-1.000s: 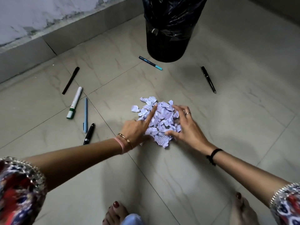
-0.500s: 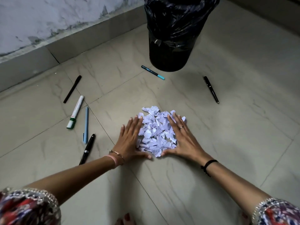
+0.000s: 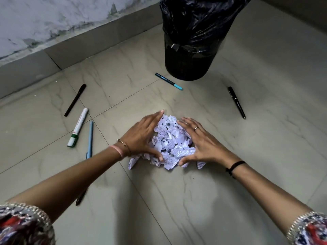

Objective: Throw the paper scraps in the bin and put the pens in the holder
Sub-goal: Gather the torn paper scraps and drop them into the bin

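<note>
White paper scraps (image 3: pixel 170 144) heaped between both hands — left hand (image 3: pixel 143 137), right hand (image 3: pixel 200 142) — touching.

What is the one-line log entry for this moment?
stage: gathering | left hand, right hand: cupping paper scraps | bin: beyond

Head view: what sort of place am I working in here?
Probably an indoor room, at floor level near a wall. The work surface is a tiled floor with grout lines, a skirting board runs below a stained wall, and a bin lined with a black bag stands on the tiles.
</note>
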A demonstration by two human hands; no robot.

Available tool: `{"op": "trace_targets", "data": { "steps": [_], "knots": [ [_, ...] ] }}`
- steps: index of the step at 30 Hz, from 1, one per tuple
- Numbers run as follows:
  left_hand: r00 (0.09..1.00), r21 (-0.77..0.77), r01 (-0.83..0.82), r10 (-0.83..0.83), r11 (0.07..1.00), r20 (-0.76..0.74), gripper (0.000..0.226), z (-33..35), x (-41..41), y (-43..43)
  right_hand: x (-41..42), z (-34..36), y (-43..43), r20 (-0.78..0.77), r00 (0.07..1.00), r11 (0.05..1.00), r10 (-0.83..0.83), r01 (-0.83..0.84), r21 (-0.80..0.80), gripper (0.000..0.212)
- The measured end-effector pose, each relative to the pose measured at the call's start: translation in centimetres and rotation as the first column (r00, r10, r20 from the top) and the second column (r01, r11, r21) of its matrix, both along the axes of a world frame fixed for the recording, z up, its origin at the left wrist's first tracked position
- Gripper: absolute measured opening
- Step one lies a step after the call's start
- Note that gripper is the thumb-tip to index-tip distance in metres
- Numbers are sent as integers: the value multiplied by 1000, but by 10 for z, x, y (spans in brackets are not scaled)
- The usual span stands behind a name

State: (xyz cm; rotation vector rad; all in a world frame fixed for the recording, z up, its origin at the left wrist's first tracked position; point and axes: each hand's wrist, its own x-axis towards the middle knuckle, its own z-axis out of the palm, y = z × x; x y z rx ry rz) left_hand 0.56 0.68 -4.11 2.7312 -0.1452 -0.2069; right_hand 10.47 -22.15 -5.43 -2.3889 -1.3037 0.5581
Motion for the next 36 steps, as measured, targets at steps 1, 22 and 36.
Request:
{"op": "trace_targets", "data": {
  "steps": [1,22,36],
  "knots": [
    [1000,87,22,-23,996,3,143,4,1,4,5,5,2,16,999,998,43,-42,-45,130],
    [865,65,-242,245,968,-437,136,11,0,-26,2,18,32,53,976,952,213,-195,-238,122],
    [857,-80,-299,231,951,-461,46,17,7,-51,-38,-13,28,-176,962,956,-206,237,173,49]
  ]
}}
